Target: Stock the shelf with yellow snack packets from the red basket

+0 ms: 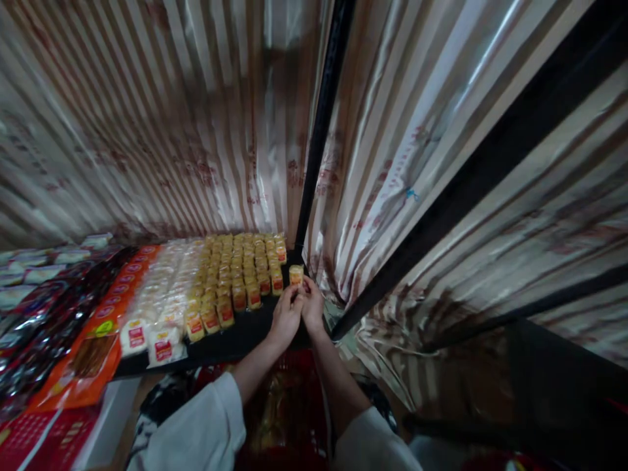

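Observation:
My left hand (285,316) and my right hand (313,305) meet at the right end of a dark shelf (230,343). Together their fingers pinch a small yellow packet with a red label (296,274), held upright just right of the packed rows. Rows of the same yellow packets (240,271) stand on the shelf to the left of my hands. Beside them lie rows of pale white packets with red labels (157,307).
Orange flat packs (93,347) and dark glossy packs (44,320) lie further left. Striped shiny curtain (161,131) hangs behind the shelf, and a black upright post (321,124) stands at its right end. A red basket (287,412) sits below my arms.

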The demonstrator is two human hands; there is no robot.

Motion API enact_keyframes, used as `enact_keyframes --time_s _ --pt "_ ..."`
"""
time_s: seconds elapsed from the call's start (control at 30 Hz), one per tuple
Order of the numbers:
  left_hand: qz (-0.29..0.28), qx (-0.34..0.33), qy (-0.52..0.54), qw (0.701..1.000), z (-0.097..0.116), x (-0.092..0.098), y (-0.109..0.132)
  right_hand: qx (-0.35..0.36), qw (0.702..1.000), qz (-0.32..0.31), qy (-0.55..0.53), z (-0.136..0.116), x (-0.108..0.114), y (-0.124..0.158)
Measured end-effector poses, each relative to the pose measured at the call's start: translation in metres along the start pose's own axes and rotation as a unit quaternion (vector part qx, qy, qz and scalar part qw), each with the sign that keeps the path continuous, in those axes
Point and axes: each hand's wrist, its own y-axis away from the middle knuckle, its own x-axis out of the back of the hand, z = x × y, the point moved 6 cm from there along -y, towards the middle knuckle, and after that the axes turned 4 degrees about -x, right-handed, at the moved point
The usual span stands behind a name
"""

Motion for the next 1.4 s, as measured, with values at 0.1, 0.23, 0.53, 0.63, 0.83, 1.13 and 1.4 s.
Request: enact_keyframes --time_s 0.1,0.23,0.53,0.63,0.83,1.13,1.4 --pt "0.004 0.016 -0.008 1.000 -0.010 -0.006 -0.017 -0.021 1.000 -0.001 0.000 0.008 -0.012 -0.018" --pt "-0.007 0.042 -0.051 0.998 -0.022 -0.009 -0.025 -0.034 0.999 -0.031 -0.012 0.016 -0.032 -0.038" --pt "-0.023 0.067 -0.098 0.993 -0.024 0.000 -0.015 -0.035 0.997 -0.039 0.050 0.024 -0.061 -0.063" --pt "-0.030 0.075 -0.111 0.991 -0.024 0.002 -0.015 -0.018 0.994 -0.048 0.099 0.024 -0.065 -0.067" --pt "-0.031 0.077 -0.099 0.992 -0.033 0.007 -0.015 0.027 0.982 -0.041 0.182 0.019 -0.071 -0.071" --pt "-0.015 0.064 -0.054 0.996 -0.057 0.011 -0.012 0.040 0.986 -0.028 0.162 0.022 -0.077 -0.071" --pt "0.003 0.064 -0.046 0.997 -0.069 0.014 -0.014 0.058 0.983 -0.043 0.167 0.017 -0.078 -0.071"
